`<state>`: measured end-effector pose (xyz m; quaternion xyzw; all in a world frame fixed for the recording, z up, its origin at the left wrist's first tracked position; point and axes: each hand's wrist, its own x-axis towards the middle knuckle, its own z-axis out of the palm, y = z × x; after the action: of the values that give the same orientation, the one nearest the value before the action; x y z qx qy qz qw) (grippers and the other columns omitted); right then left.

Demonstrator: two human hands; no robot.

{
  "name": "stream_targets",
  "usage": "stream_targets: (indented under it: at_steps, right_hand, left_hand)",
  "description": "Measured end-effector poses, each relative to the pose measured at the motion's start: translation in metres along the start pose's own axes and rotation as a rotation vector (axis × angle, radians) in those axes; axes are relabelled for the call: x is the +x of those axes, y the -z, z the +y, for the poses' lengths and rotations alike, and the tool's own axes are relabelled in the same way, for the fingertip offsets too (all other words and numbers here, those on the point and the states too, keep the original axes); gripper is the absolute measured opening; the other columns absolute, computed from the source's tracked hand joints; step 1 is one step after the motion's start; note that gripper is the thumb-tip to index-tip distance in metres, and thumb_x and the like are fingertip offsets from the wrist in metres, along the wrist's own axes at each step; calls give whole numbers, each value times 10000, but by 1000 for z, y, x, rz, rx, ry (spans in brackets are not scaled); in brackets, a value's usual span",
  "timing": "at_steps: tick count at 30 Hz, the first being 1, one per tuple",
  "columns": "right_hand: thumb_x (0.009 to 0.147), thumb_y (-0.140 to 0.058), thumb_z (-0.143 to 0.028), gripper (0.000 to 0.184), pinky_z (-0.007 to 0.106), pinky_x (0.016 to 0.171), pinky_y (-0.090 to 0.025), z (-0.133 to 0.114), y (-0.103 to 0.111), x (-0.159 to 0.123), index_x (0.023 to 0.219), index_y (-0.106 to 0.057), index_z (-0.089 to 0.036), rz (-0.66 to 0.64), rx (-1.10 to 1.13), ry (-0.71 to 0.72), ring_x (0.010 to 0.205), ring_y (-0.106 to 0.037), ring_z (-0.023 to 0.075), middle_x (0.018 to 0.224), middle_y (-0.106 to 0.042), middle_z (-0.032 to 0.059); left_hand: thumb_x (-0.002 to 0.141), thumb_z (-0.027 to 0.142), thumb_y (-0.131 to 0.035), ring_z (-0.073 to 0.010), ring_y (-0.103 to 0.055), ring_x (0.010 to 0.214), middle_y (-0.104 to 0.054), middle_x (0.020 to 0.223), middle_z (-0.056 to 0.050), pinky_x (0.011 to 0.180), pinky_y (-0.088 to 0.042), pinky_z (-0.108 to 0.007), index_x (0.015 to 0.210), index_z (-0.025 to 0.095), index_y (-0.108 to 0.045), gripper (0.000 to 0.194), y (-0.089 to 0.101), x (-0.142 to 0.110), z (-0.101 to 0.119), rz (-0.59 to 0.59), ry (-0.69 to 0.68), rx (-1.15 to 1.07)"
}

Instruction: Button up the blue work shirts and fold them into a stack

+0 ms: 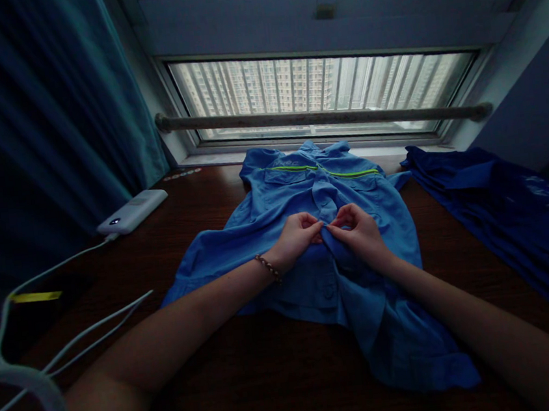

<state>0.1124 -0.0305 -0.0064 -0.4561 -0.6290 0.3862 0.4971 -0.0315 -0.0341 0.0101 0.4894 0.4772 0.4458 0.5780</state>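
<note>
A blue button-up shirt with yellow-green stripes across its chest lies front up, collar toward the window. Its sleeves spread out toward the lower left and lower right. My left hand, a beaded bracelet on its wrist, pinches the front placket near the middle of the shirt. Close beside it, my right hand pinches the placket's other edge, the two sets of fingertips almost touching. Whether a button sits between the fingers is hidden. Below the hands the front edges hang apart.
The shirt rests on a dark wooden table. Darker blue folded fabric with white print lies at the right. At the left are a white power bank with a cable and a blue curtain. A metal bar crosses the window.
</note>
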Motion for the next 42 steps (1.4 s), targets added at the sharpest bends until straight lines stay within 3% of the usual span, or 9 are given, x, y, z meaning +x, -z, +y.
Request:
stream_targets:
  at_steps: [6, 10, 18, 23, 28, 33, 37, 39, 42]
  right_hand:
    - [490, -743, -191, 353, 184, 499, -441, 3, -2, 5, 650, -430, -179, -4, 552, -429, 495, -528, 73, 560, -540, -57]
    - [510, -709, -112, 295, 180, 526, -469, 3, 1, 9, 625, -444, -173, -73, 676, -579, 542, -558, 81, 580, -557, -37]
    - [565, -657, -70, 209, 167, 482, -458, 10, 9, 15, 587, -470, -162, -141, 682, -633, 500, -532, 71, 538, -542, -33]
    - [580, -642, -65, 184, 162, 451, -441, 9, 9, 15, 585, -481, -154, -188, 655, -664, 482, -521, 70, 548, -550, -18]
    - [569, -700, -116, 241, 169, 469, -445, 8, 10, 15, 691, -500, -173, -154, 591, -619, 513, -538, 75, 595, -567, -29]
    - [590, -719, -383, 315, 145, 382, -343, 7, 26, 21, 745, -555, -164, -252, 122, -536, 478, -498, 57, 660, -599, -4]
    - [513, -764, -354, 324, 166, 432, -381, 8, 38, 27, 703, -605, -146, -465, -103, -508, 513, -517, 81, 610, -594, -11]
    - [503, -767, -319, 323, 195, 477, -426, 10, 39, 28, 734, -612, -155, -411, -62, -533, 553, -553, 112, 650, -619, -2]
    - [487, -766, -261, 301, 232, 514, -463, 11, 34, 27, 718, -600, -160, -195, 46, -505, 569, -572, 134, 662, -628, 7]
  left_hand:
    - [728, 121, -587, -40, -485, 473, -519, 564, 37, 476, -387, -156, 702, 101, -500, 93, 1, 2, -4, -11, -92, 9]
    - [704, 95, -596, -43, -498, 493, -528, 596, 35, 502, -406, -168, 729, 107, -500, 100, 2, 3, -3, -37, -100, 34]
    - [668, 81, -591, -77, -541, 585, -534, 651, 27, 559, -434, -201, 747, 131, -468, 154, 6, 5, -6, -149, -226, 210]
    - [653, 62, -551, -78, -522, 625, -532, 707, 22, 571, -414, -188, 801, 148, -481, 184, 7, 0, -7, -117, -447, 470]
    - [689, 102, -536, -87, -543, 610, -536, 685, 38, 572, -428, -194, 984, 179, -431, 322, 8, -1, -7, -82, -477, 501]
    - [709, 139, -530, -110, -574, 644, -560, 699, 23, 607, -455, -222, 1012, 189, -464, 314, 16, 8, -13, -8, -481, 560]
    - [698, 132, -535, -118, -584, 631, -565, 693, 19, 598, -465, -230, 991, 175, -479, 302, 29, 25, -19, 81, -466, 563]
    - [694, 125, -535, -118, -588, 625, -562, 682, 21, 597, -468, -231, 982, 166, -479, 296, 36, 32, -22, 109, -447, 545]
    - [703, 127, -529, -113, -588, 626, -559, 689, 20, 607, -463, -231, 976, 164, -476, 281, 41, 39, -25, 131, -439, 526]
